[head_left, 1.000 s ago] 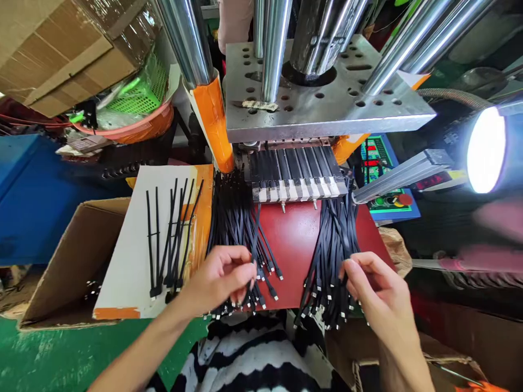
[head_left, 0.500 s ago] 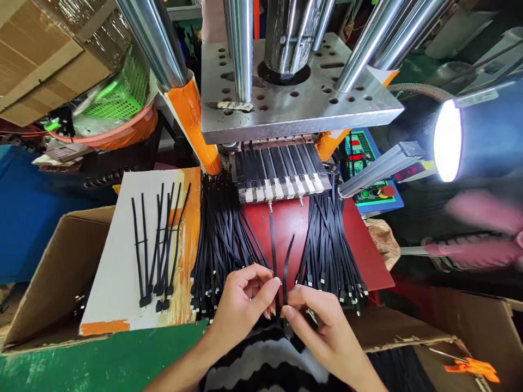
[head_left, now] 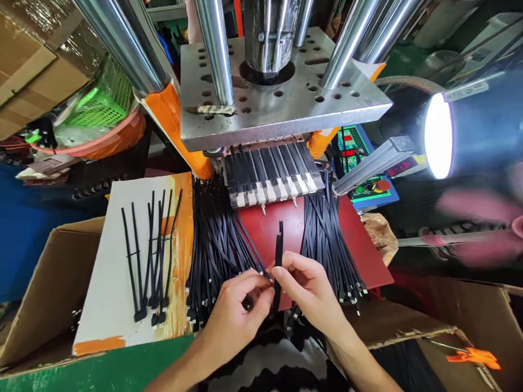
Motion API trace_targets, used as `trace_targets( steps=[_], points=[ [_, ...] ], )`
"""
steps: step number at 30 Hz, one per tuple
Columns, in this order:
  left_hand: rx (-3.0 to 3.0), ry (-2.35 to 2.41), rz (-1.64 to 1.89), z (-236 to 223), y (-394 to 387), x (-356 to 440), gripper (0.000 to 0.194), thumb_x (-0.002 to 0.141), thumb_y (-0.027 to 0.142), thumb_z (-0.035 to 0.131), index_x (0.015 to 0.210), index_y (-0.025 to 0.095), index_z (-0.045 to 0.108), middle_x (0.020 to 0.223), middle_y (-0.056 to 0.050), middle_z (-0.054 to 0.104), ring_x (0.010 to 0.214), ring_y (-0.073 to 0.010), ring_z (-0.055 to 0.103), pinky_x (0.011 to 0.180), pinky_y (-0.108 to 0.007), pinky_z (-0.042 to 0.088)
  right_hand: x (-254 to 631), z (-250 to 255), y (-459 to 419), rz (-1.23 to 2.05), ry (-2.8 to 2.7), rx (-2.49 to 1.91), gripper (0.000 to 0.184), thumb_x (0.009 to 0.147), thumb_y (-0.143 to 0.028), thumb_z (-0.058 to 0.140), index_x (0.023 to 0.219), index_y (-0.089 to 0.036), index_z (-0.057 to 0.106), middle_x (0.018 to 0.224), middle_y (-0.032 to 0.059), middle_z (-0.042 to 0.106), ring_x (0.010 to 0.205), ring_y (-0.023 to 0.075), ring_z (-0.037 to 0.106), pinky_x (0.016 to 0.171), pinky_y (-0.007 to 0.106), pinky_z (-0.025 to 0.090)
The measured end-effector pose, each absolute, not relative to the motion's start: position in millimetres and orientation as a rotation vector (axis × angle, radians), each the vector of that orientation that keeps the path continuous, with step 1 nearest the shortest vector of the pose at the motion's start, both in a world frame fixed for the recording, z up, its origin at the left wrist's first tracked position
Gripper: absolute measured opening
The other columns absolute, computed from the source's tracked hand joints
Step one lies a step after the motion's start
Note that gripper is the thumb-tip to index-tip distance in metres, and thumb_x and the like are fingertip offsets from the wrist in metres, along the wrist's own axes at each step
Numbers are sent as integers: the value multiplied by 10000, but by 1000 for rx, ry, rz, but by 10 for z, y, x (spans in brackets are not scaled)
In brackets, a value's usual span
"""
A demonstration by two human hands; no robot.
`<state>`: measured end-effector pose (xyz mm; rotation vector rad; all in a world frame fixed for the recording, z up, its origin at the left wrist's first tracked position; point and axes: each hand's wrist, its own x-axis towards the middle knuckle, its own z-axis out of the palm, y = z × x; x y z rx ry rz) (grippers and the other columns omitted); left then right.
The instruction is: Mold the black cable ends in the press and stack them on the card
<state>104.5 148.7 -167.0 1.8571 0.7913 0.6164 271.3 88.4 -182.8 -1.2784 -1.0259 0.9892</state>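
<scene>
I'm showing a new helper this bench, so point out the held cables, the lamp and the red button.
Held cables (head_left: 279,251): head view, on their flat upper stretch.
Lamp (head_left: 438,136): head view, on its bright face.
Red button (head_left: 383,185): head view, on its round top.

Flat black cables (head_left: 279,247) against a smooth red tabletop (head_left: 253,218)

White rectangular board (head_left: 106,261), streaked orange and yellowish along one side. Black ridged fixture (head_left: 269,163), its front edge banded white and black. Green plastic mesh basket (head_left: 102,106). Black-and-white wavy-patterned fabric garment (head_left: 273,365). Orange plastic clip (head_left: 474,356)
</scene>
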Motion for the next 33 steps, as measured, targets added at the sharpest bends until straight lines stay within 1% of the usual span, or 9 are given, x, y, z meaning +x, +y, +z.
trace_targets(
  steps=[3,5,7,13,18,22,26,29,33],
  points=[
    [1888,768,744,-1524,1677,1122,145,986,251,716,1084,171,788,944,-37,748,817,-146,703,790,-232,563,2680,-1860,865,880,-1128,-1278,311,1007,-346,717,736,-195,695,662,-29,587,599,105,504,559,224,390],
    [1894,682,762,-1436,1795,1191,107,990,245,735,974,171,810,925,-36,738,827,-142,696,793,-225,553,2686,-1887,830,835,-1169,-1280,276,1017,-338,709,777,-204,737,679,-19,628,611,116,540,575,232,417],
    [1875,601,730,-1377,1876,1250,176,1006,238,731,869,178,822,887,-31,735,815,-136,693,774,-217,543,2700,-1914,796,797,-1191,-1288,252,1031,-330,695,821,-213,770,718,-3,674,643,132,583,600,242,447],
    [1695,563,707,-1358,1927,1299,195,990,337,789,867,207,865,881,-39,796,816,-141,737,761,-209,565,2730,-1957,723,751,-1225,-1294,223,1041,-254,671,860,-225,798,760,10,700,678,138,635,637,236,501],
    [1663,591,709,-1343,1922,1254,180,992,321,786,872,222,877,883,-34,804,820,-140,740,763,-210,561,2747,-1986,695,768,-1209,-1203,190,1040,-214,658,1095,-272,830,776,-8,685,589,113,608,540,210,487],
    [1614,598,683,-1288,1919,1227,178,967,335,816,834,233,875,871,-26,784,809,-129,724,746,-196,553,2713,-1983,714,771,-1166,-1223,100,987,-255,753,956,-267,847,755,-5,689,582,115,590,510,213,448],
    [1428,586,606,-1266,1936,1232,236,935,426,845,836,212,859,866,-29,759,731,-113,698,670,-190,551,2668,-1927,742,818,-1179,-1270,220,1006,-308,726,821,-233,819,707,6,660,600,129,561,518,234,414],
    [1268,542,527,-1265,1950,1263,331,871,507,887,811,191,811,797,-1,717,566,-80,632,570,-197,538,2667,-1870,763,828,-1184,-1271,238,1024,-309,701,826,-235,811,722,6,660,608,126,558,532,237,410],
    [1445,616,640,-1220,1958,1319,320,867,451,903,768,187,753,726,24,690,568,-87,624,563,-200,513,2663,-1834,833,709,-1206,-1290,186,1013,-224,677,861,-223,784,710,-18,601,587,107,520,525,222,386]
  ],
)
